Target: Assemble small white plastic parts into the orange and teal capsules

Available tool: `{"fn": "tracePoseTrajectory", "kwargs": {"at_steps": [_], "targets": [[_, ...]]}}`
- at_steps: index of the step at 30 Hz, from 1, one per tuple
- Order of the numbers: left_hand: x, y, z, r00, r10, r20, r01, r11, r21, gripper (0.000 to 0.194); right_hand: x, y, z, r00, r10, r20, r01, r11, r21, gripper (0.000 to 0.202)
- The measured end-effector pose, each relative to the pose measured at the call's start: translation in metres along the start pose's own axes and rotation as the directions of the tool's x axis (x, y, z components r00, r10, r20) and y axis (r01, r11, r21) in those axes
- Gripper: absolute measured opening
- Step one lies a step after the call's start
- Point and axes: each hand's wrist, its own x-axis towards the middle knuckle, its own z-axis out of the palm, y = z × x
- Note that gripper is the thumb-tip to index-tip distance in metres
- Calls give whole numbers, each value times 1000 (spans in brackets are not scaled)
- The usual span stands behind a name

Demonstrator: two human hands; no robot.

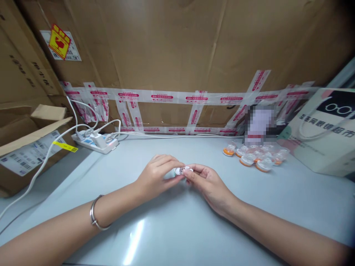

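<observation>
Above the middle of the table, both my hands meet around a small white toy-like piece (179, 171) with a hint of green at its left end. My left hand (158, 171) closes on it from the left, thumb below and fingers above. My right hand (206, 183) pinches its right end between thumb and fingers. Fingers cover part of the piece, so its exact kind is not clear. To the right stands a cluster of small clear-and-white pieces with orange bases (263, 165), away from both hands.
A large taped cardboard box (172, 44) walls off the back. At the left are an open carton (33, 147) and a white power strip (104, 147) with plugs and trailing cables. A paper bag (318, 136) stands at the right, beside a pixelated upright item (257, 125).
</observation>
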Motion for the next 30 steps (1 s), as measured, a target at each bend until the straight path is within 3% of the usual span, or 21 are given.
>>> {"fn": "tracePoseTrajectory", "kwargs": {"at_steps": [3,6,12,17,19,21,23,24,26,27,28,29,30], "targets": [[1,0,-1,993,-110,30,114,982,-149,24,2,1,-2,996,68,59,-75,988,138,21],[2,0,0,969,-241,51,246,926,-287,18,3,3,-5,981,131,144,-166,949,270,19],[0,4,8,909,-404,100,386,725,-570,22,1,6,-3,954,152,257,-241,900,362,20],[0,9,5,810,-552,198,517,514,-684,21,1,4,-2,965,154,211,-194,964,183,24],[2,9,1,781,-592,198,540,483,-689,21,2,-6,-8,987,84,138,-93,994,61,27],[3,7,-3,760,-625,179,558,486,-673,22,6,-26,-22,997,-76,25,79,990,-119,29],[4,4,-4,738,-652,175,585,489,-647,24,13,-54,-47,949,-304,-83,248,883,-399,30],[5,3,-4,731,-658,179,597,489,-636,24,17,-69,-63,910,-396,-123,275,798,-536,32],[5,2,-3,726,-657,201,611,484,-626,26,27,-96,-100,841,-506,-192,204,625,-753,34],[5,1,-2,726,-652,217,618,481,-622,27,32,-107,-120,827,-518,-220,112,535,-838,34],[5,1,-1,725,-648,233,625,478,-617,28,38,-114,-139,837,-501,-222,16,426,-904,33],[5,0,0,724,-644,247,632,475,-612,29,45,-118,-156,877,-433,-209,-69,317,-946,29],[5,-1,0,721,-643,260,639,471,-608,31,51,-119,-171,899,-386,-206,-97,284,-954,24]]}}
